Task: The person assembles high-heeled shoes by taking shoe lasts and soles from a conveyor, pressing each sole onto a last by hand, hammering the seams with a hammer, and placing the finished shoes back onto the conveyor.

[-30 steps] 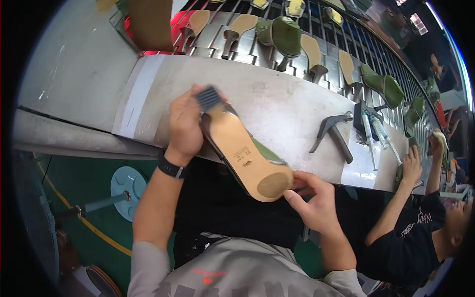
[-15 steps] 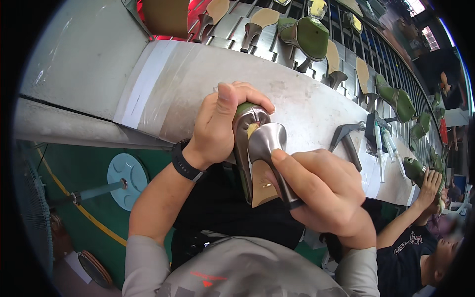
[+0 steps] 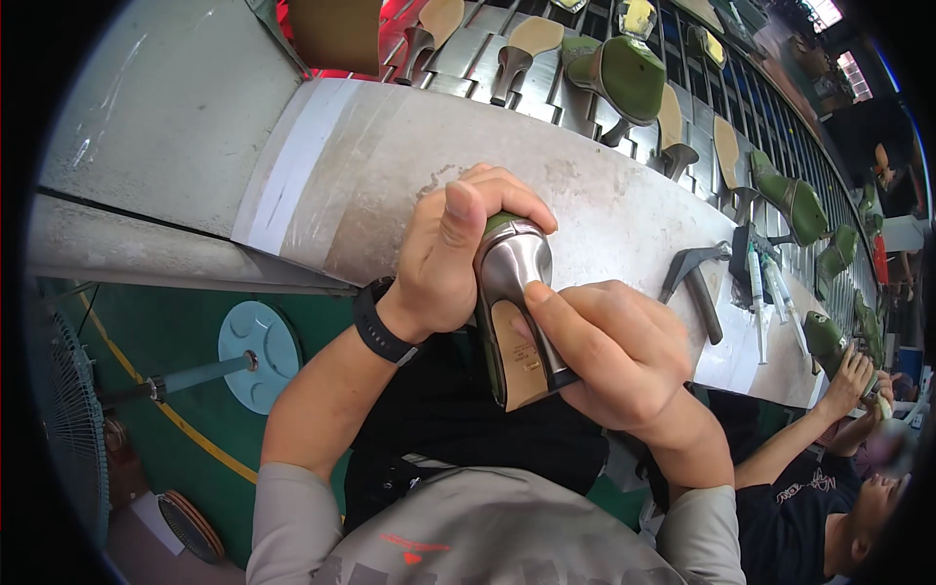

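Note:
A green shoe (image 3: 500, 223) is held bottom-up at the bench's near edge, in front of my body. My left hand (image 3: 444, 258) is closed around its back end, thumb raised and fingers curled over the rim. Against the shoe's underside lies a tan sole with a silvery, metallic high heel (image 3: 517, 261). The heel's broad base sits over the back of the shoe. With its index finger along the heel's stem, my right hand (image 3: 619, 356) grips the heel from the right. My right palm hides part of the heel's narrow end.
Right of the hands, a hammer (image 3: 694, 283) lies on the pale bench (image 3: 390, 146), beside syringe-like tubes (image 3: 758, 302). Beyond is a slatted conveyor (image 3: 478, 78) bearing heeled soles and green shoes (image 3: 632, 80). A co-worker's hand (image 3: 846, 385) holds another green shoe at right.
My right hand has brought the heel left and up against the shoe's back end. The gap showing yellow material there is now covered. My left hand keeps its hold.

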Available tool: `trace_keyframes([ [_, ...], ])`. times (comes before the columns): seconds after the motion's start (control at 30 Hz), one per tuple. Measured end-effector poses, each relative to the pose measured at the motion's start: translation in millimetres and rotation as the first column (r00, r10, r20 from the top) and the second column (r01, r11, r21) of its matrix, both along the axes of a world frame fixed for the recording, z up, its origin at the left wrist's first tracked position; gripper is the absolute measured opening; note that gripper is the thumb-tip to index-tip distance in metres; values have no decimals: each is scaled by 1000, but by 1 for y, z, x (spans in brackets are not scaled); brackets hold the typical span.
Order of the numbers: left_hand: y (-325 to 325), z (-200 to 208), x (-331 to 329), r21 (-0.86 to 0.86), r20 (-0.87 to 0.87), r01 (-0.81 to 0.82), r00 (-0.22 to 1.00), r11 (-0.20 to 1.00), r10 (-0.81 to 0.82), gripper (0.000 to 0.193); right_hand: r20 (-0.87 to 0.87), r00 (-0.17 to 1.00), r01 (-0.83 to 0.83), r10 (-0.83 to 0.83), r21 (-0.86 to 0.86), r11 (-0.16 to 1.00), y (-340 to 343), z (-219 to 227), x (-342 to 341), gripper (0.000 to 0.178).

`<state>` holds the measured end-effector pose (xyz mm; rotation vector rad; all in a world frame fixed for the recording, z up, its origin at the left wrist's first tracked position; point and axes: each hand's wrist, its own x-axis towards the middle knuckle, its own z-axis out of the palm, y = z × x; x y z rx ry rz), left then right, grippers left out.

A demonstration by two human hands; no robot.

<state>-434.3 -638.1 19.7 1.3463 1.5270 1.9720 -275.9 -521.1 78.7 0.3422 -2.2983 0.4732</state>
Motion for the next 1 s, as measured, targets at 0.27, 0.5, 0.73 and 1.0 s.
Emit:
trace_keyframes([
  [0.27,8,3,-15,8,89,65,994,998,-65,74,-44,997,-55,56,34,998,21,-10,-20,37],
  [0.5,28,4,-41,-102,277,235,940,967,-199,32,3,998,68,-68,-173,983,30,-25,-45,39],
  [0.73,38,1,-38,-147,263,195,953,970,-152,29,794,587,588,155,-551,593,36,-1,-19,33],
  [1.0,46,-5,-34,-183,213,69,977,981,-29,32,855,492,544,165,-450,708,35,13,-32,45],
])
